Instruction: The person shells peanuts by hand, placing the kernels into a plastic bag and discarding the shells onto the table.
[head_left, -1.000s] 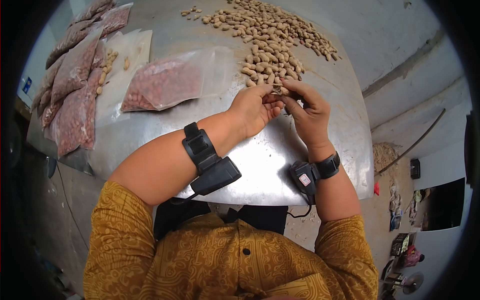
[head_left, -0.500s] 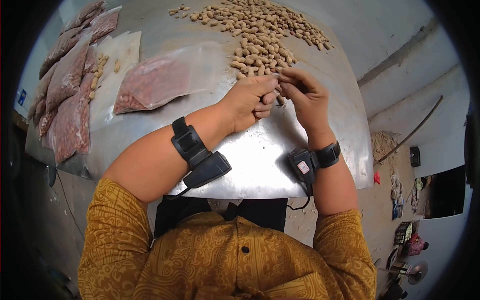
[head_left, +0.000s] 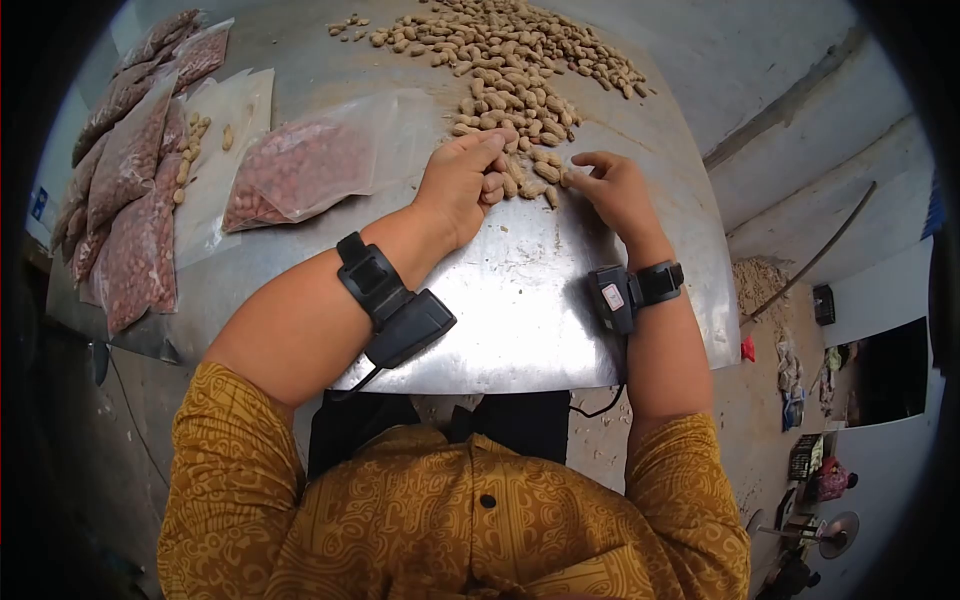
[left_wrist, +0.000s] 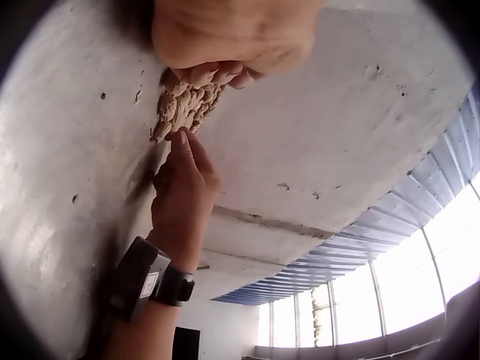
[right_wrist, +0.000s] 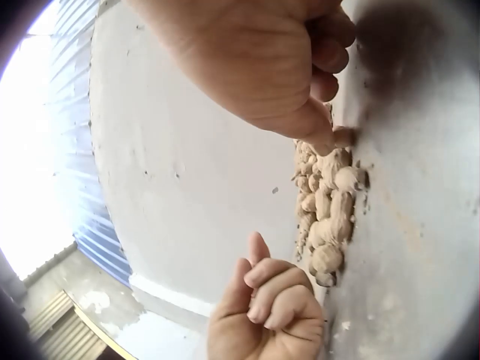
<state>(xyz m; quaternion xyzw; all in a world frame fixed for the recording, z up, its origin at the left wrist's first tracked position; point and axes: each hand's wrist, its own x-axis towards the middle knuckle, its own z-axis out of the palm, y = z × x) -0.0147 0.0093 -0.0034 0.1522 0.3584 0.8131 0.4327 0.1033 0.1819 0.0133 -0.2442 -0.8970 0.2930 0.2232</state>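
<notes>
In the head view the left hand (head_left: 452,190) is above the steel table beside the near end of the unshelled peanuts (head_left: 510,95). Its fingers are curled, the thumb lies by the forefinger, and no held thing shows in the right wrist view of this hand (right_wrist: 270,315). At the pile's right side the right hand (head_left: 625,205) has its thumb and forefinger at a peanut (head_left: 547,172), which they appear to pinch. These fingertips meet the peanuts (right_wrist: 330,217) in the right wrist view; the grip itself is partly hidden.
A clear bag of reddish kernels (head_left: 300,170) lies left of the pile. Farther left are several filled bags (head_left: 130,180) and a pale bag (head_left: 240,110) with some peanuts on it. The table's front edge (head_left: 480,390) is near the body.
The hands were together and have moved apart, the left hand leftward. The right hand's fingertips have come to the near peanuts. The view has shifted slightly.
</notes>
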